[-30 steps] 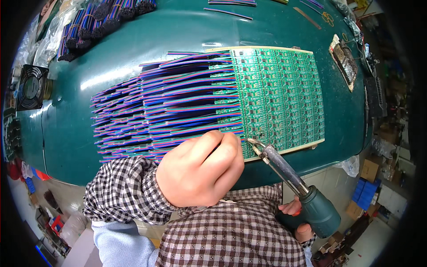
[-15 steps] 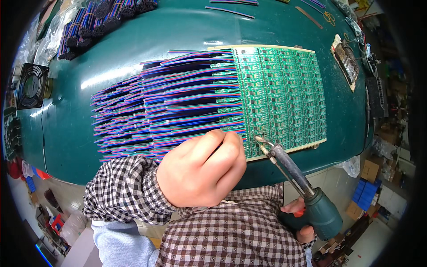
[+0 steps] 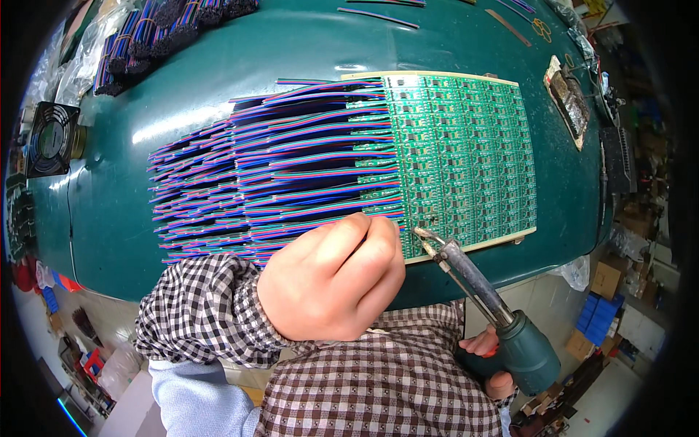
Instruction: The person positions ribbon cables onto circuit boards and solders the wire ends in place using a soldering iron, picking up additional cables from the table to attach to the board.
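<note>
My left hand (image 3: 335,280) is closed in a pinch at the near left edge of a green circuit board panel (image 3: 466,146). Its fingertips are hidden from above, but they are at the end of a flat multicoloured ribbon wire (image 3: 320,221). More such wires run leftward from the panel in rows. Partly hidden behind the dark green handle, my right hand (image 3: 480,342) is wrapped round a soldering iron (image 3: 535,353). The iron's angled tip is at the panel's near left corner, just right of my left fingertips. A thin feed tube runs along its metal barrel.
The panel has pale strips (image 3: 473,238) along its edges on the green table (image 3: 218,65). Bundled wires (image 3: 145,36) lie far left, a small black fan (image 3: 54,138) stands left, and a dark block on a worn tray (image 3: 568,98) sits right.
The soldering iron's tip has shifted slightly left and toward me, closer to my left fingertips. My left hand has barely moved.
</note>
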A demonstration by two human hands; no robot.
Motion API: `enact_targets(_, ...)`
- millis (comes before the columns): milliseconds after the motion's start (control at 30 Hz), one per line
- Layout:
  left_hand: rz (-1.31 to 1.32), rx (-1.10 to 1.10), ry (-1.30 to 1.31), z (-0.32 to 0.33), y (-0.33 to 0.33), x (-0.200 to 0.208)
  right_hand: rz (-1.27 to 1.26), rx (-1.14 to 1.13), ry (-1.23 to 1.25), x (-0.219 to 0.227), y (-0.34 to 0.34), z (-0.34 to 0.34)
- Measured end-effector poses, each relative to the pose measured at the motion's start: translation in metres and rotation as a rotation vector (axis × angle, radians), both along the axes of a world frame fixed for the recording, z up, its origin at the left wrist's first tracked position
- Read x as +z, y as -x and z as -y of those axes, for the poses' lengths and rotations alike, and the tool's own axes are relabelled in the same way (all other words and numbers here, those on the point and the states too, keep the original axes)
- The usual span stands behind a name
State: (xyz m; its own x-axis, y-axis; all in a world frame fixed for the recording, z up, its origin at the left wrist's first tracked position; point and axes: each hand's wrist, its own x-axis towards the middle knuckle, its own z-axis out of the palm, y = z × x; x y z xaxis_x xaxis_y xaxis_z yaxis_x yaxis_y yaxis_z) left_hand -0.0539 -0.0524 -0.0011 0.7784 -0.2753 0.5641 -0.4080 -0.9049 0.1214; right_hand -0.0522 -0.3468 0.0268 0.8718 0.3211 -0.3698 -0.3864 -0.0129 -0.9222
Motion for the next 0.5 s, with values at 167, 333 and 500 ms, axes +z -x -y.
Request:
enact_targets(167, -0.008, -0.004, 0.0, 0.001, -0.0017, 0.0017, 0.011, -0.001, 0.042, 0.0017, -0.0008, -0.0025)
enact_targets(333, -0.023, 0.018, -0.003, 0.0022, -0.0014, 0.0026, -0.013, -0.011, 0.063, 0.0032, -0.0029, -0.0069)
enact_targets(500, -0.027, 0.014, -0.007, 0.0031, -0.0008, 0.0038, -0.014, -0.016, 0.074, 0.0015, 0.0, -0.0026)
